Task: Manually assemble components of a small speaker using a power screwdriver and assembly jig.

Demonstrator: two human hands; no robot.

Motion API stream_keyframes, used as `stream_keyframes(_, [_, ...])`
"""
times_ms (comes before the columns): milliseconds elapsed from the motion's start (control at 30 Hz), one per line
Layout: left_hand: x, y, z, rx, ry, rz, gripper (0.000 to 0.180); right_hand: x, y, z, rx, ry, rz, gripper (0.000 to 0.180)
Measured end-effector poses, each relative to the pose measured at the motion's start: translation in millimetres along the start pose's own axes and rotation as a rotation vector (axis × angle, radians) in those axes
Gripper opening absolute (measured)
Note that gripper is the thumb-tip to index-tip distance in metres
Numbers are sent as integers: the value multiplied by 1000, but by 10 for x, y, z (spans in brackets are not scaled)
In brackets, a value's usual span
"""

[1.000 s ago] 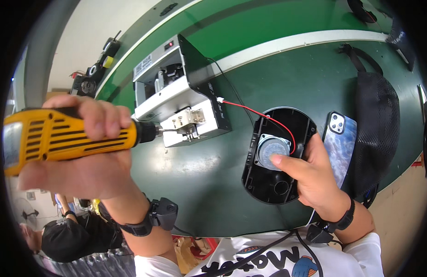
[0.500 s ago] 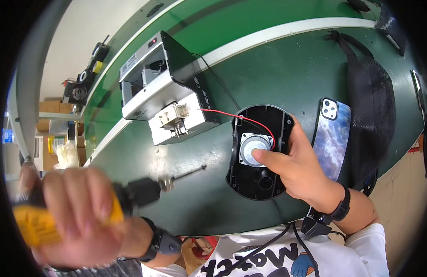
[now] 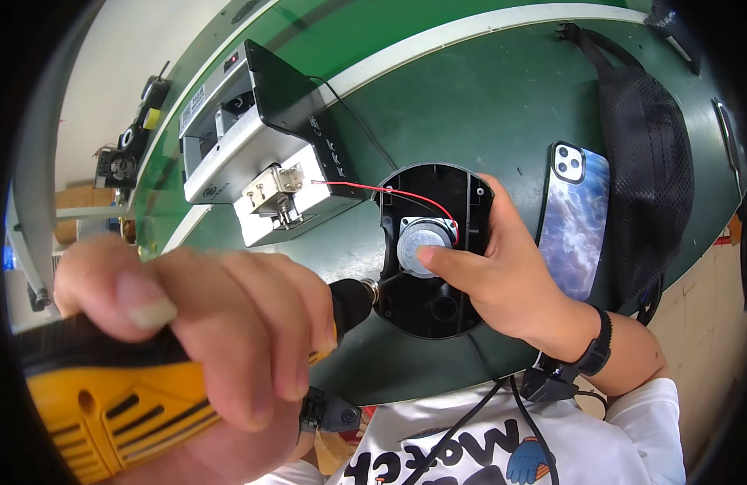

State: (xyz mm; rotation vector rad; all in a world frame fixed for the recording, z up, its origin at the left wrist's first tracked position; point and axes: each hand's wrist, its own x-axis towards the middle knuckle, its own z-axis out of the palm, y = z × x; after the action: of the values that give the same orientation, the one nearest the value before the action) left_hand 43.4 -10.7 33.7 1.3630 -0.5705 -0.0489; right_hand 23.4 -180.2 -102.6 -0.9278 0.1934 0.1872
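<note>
Black oval housing (image 3: pixel 418 311) is positioned over the near part of the green tabletop (image 3: pixel 486 97), open face upward, its long axis running from the near side to the far side. A round speaker (image 3: pixel 412 249) on a square frame is seated inside it, magnet side up. Red wire (image 3: pixel 349 185) is led from the speaker over the far left rim toward the silver-and-black machine (image 3: pixel 252 129); its end cannot be traced with certainty.

Housing and speaker are gripped by the right hand (image 3: pixel 519 279): the thumb is pressed on the speaker and the fingers are wrapped around the right rim, their tips hidden.

A yellow power screwdriver (image 3: pixel 139 412) is held in the closed left hand (image 3: pixel 236 323). Its long axis is directed from lower left to upper right, with the bit (image 3: pixel 392 280) aimed at the speaker's near left corner; contact of the tip cannot be confirmed.

A broad stretch of tabletop is available beyond the housing. Clearance is narrower toward the machine at left. The right side is bounded by the hand, then a phone (image 3: pixel 578 226) and a black mesh bag (image 3: pixel 648 170). The table's near edge is located below the housing.
</note>
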Motion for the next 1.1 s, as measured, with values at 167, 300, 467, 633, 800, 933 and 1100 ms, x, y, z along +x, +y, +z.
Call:
stream_keyframes(167, [71, -106, -18, -19, -20, -66, 79, 0, 38, 5, -125, 6, -38, 63])
stream_keyframes(300, [100, -295, -31, -58, 2, -48, 81, 12, 53, -16, -119, 39, -54, 62])
stream_keyframes(467, [103, -346, -62, -50, 12, -24, 82, 11, 50, -15, -100, 34, -56, 64])
stream_keyframes(633, [97, -337, -132, -128, 11, -31, 87, 17, 80, -7, -133, 41, -52, 65])
stream_keyframes(800, [77, -383, -178, -144, 28, -35, 90, 7, 74, 10, -92, 45, -53, 67])
stream_keyframes(933, [39, -420, -175, -195, 29, -30, 94, -4, 62, 49, -68, 49, -61, 64])
stream_keyframes(1100, [6, -434, -121, -179, 16, 3, 95, 7, 100, 39, -100, 76, -85, 61])
